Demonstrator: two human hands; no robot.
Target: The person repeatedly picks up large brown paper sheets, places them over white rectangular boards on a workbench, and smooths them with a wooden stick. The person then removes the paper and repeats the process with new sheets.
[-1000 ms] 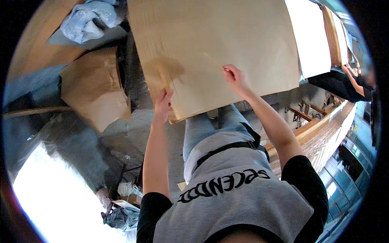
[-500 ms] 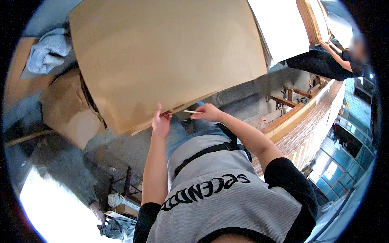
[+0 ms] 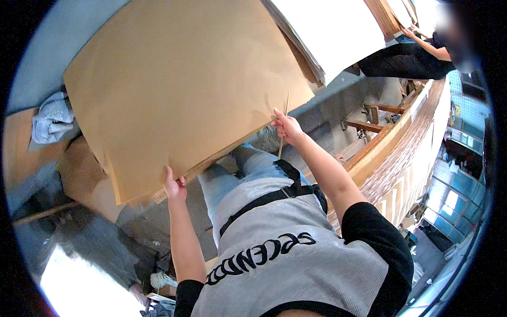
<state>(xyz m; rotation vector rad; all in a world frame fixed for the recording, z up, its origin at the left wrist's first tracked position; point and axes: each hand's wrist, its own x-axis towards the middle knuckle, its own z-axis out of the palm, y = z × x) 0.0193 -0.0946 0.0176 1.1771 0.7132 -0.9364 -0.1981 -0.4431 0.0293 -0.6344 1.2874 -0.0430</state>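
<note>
A large brown sheet (image 3: 185, 95) spread across the upper middle of the view, in front of the person's legs, its near edge slanting up from lower left to the right. The left hand (image 3: 176, 186) gripped that edge near its left corner, the thumb lying on top and the other fingers curled at the rim. Farther right along the same edge, the right hand (image 3: 288, 128) pinched the sheet near its right corner, thumb uppermost, and also held a thin pale stick (image 3: 281, 148), which stood out past the hand at both ends. What bore the sheet from below was hidden. To its right, just beside it, lay a bright white sheet (image 3: 330, 37), and beyond that stood a brown stack (image 3: 381, 17), which a co-worker in dark clothes (image 3: 404, 61) touched with their hands. On the far left sat a crumpled grey-blue cloth (image 3: 52, 119), and below it a piece of brown paper (image 3: 87, 182) lay partly under the sheet's left corner. Down the right side ran a long wooden structure (image 3: 401, 142), its side streaked pale and reddish. The person wore blue jeans (image 3: 253, 161) and a grey top (image 3: 317, 264) with black sleeves, a black strap (image 3: 259, 203) around the waist.
</note>
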